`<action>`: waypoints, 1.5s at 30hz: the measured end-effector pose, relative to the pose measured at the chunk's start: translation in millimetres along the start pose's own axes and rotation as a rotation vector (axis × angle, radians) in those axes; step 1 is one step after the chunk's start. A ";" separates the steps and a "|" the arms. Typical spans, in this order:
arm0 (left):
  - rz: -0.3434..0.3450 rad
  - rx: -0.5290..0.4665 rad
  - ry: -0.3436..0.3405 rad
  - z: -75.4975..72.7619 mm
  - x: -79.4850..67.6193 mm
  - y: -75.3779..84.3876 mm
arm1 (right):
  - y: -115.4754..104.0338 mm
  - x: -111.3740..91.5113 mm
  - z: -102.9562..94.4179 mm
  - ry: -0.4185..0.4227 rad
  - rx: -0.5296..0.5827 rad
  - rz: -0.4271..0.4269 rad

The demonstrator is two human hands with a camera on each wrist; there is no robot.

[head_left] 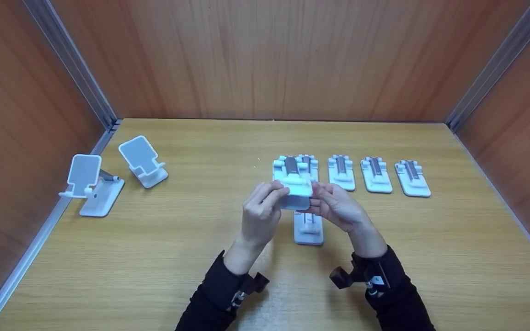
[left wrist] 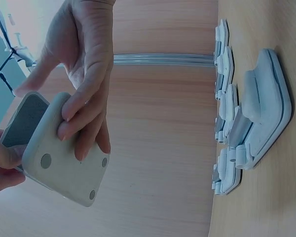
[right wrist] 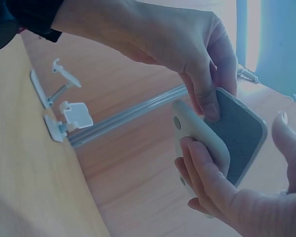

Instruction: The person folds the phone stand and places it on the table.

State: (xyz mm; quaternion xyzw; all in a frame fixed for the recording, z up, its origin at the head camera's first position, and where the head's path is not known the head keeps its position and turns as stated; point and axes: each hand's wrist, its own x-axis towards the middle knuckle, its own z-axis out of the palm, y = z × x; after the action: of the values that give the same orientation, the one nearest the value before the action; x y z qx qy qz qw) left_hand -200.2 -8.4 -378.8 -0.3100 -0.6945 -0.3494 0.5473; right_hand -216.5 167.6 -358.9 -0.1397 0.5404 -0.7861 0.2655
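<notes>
The white stand (head_left: 295,184), held above the middle of the tabletop (head_left: 200,207), looks only partly unfolded: plate and base part in a wedge, round feet underneath. The left hand's (head_left: 260,214) grip pinches its plate; the right hand's (head_left: 338,209) relaxed fingers support its base, thumb contact hard to judge. Two unfolded stands (head_left: 138,156) toward the left edge seem done; five folded stands (head_left: 376,175), middle to right, seem left.

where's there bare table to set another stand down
Bare table lies between the unfolded stands and the left hand, and from the folded row to the right wall. Crowded: that row, and below the right hand, where another folded stand lies.
</notes>
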 end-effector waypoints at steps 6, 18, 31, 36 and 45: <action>-0.046 0.001 -0.025 0.7 0.9 2.8 | -3.1 -0.9 1.1 0.054 0.002 0.000; -0.611 -0.286 -0.189 -7.5 9.9 8.3 | -9.6 -8.7 1.3 0.132 0.007 -0.093; -1.156 -0.749 -0.295 -10.9 20.2 6.8 | -12.0 -11.3 1.0 0.111 -0.040 -0.110; -1.192 -0.820 -0.245 -11.1 20.3 7.2 | -11.8 -11.5 0.1 0.097 -0.026 -0.116; -1.252 -0.902 -0.192 -9.0 18.6 6.6 | -12.8 -12.0 -1.3 0.093 -0.039 -0.131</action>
State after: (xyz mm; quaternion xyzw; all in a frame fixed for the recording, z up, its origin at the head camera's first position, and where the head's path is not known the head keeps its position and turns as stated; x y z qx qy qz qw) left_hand -193.8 -11.2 -358.3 -0.0814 -0.5751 -0.8140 0.0064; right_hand -210.8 179.0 -346.7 -0.1432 0.5570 -0.7969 0.1851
